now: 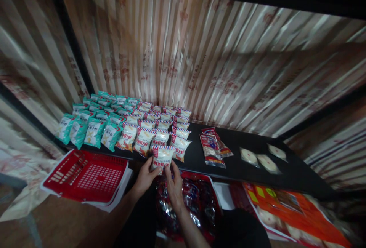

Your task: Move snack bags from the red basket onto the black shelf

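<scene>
Between both hands, in front of the shelf's front edge, is a white snack bag with a striped top edge and red lettering. My left hand grips its lower left side, thumb toward the front. My right hand closes on its lower right side. Just behind it stand rows of matching white snack bags on the black shelf. Left of those are rows of teal snack bags. The bottom of the held bag is partly hidden by my fingers.
Red flat packets and several pale round packs lie farther right on the shelf. Below are a red basket, a red bin of dark shiny packets and a large orange bag. A curtain hangs behind.
</scene>
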Demonstrator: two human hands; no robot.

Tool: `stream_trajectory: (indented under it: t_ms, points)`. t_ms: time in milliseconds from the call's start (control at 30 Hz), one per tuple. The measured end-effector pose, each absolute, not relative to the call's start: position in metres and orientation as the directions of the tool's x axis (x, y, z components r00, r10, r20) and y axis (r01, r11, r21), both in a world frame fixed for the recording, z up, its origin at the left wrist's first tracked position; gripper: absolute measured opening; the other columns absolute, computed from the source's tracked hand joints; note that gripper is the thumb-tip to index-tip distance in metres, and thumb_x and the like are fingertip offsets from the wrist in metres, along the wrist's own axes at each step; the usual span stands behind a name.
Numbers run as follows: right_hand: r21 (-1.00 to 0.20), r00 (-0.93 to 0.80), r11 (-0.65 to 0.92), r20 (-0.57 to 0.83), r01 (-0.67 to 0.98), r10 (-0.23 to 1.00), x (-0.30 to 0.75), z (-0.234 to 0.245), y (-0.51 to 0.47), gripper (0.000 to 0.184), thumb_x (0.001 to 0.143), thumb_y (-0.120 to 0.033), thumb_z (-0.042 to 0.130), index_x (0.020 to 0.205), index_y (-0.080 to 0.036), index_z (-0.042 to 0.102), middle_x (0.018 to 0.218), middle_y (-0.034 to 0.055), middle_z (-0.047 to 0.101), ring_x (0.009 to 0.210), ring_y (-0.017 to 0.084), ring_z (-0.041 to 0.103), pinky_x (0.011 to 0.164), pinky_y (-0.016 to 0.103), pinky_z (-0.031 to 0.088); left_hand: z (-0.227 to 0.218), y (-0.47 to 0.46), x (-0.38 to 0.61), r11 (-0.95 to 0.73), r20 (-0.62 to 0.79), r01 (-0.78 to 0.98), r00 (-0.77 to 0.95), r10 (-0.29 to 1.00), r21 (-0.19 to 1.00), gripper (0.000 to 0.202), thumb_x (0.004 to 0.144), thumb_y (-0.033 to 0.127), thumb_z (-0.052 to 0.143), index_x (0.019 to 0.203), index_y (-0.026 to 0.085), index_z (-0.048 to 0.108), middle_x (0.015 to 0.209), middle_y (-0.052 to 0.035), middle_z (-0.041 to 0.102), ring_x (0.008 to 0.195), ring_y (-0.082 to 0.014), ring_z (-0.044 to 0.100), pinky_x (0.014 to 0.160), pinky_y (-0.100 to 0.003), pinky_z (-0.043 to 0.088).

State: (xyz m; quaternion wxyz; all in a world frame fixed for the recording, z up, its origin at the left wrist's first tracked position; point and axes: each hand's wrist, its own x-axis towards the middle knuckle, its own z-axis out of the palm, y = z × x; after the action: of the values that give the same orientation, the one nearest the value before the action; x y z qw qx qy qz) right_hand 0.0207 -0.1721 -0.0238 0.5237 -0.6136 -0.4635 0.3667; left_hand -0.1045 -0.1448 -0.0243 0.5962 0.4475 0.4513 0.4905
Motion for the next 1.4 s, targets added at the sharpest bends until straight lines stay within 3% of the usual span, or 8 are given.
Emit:
stream_trajectory:
  t_ms: [267,400,567,800,1067,1400]
  points:
    - [-0.948,0.29,0.048,0.144,0.315,0.946,0.019,-0.031,-0.154,0.059,0.078,-0.048,0.056,0.128,-0.016,0.05,0.125,0.0133,0.057,0.116,0.025,0.052,0.1,0.04,0.04,-0.026,-0.125,-0.11,0.092,-0.092,0.001,0.02,0.996,0.996,0.056,0.068,0.033,0.068,0.12,0.019,0.053,0.121,-0.0075,0.061,0.114,-0.0244,0.053,0.098,-0.035,0.041]
    - [-0.931,0.325,0.027,0.154,0.365,0.933,0.02,-0.033,-0.147,0.059,0.078,-0.049,0.055,0.125,-0.015,0.052,0.122,0.0143,0.058,0.114,0.027,0.053,0.099,0.042,0.04,-0.021,-0.125,-0.109,0.007,0.022,0.264,-0.104,0.994,0.964,0.049,0.068,0.034,0.069,0.115,0.023,0.058,0.123,-0.0075,0.059,0.119,-0.0277,0.048,0.104,-0.04,0.034]
    - [-0.925,0.334,0.016,0.154,0.38,0.93,0.02,-0.036,-0.144,0.056,0.079,-0.048,0.053,0.124,-0.014,0.05,0.123,0.0142,0.057,0.112,0.026,0.053,0.098,0.042,0.04,-0.018,-0.132,-0.105,-0.105,0.178,0.465,-0.114,0.977,0.879,0.046,0.077,0.034,0.06,0.121,0.02,0.054,0.122,-0.011,0.058,0.118,-0.0278,0.049,0.102,-0.042,0.037]
    - [-0.927,0.381,0.011,0.165,0.375,0.91,0.016,-0.034,-0.143,0.056,0.079,-0.051,0.051,0.123,-0.016,0.049,0.121,0.0131,0.058,0.111,0.026,0.054,0.096,0.04,0.04,-0.035,-0.147,-0.1,-0.183,0.304,0.545,-0.139,0.943,0.818,0.04,0.085,0.034,0.049,0.123,0.02,0.048,0.12,-0.0117,0.056,0.115,-0.0249,0.051,0.096,-0.04,0.043]
    - [-0.908,0.352,0.025,0.188,0.419,0.917,0.016,-0.039,-0.139,0.057,0.079,-0.054,0.05,0.123,-0.017,0.051,0.119,0.0121,0.06,0.11,0.027,0.054,0.093,0.039,0.042,-0.045,-0.14,-0.096,-0.157,0.281,0.575,-0.134,0.95,0.803,0.041,0.085,0.033,0.047,0.123,0.017,0.046,0.122,-0.0143,0.051,0.092,-0.0202,0.061,0.084,-0.034,0.05]
    - [-0.899,0.348,0.01,0.18,0.438,0.92,0.018,-0.041,-0.138,0.057,0.078,-0.053,0.052,0.119,-0.014,0.051,0.122,0.0159,0.057,0.112,0.028,0.053,0.097,0.041,0.04,-0.056,-0.135,-0.093,-0.152,0.305,0.66,-0.122,0.945,0.736,0.05,0.085,0.037,0.049,0.129,0.015,0.042,0.127,-0.0169,0.051,0.106,-0.0258,0.059,0.085,-0.036,0.05]
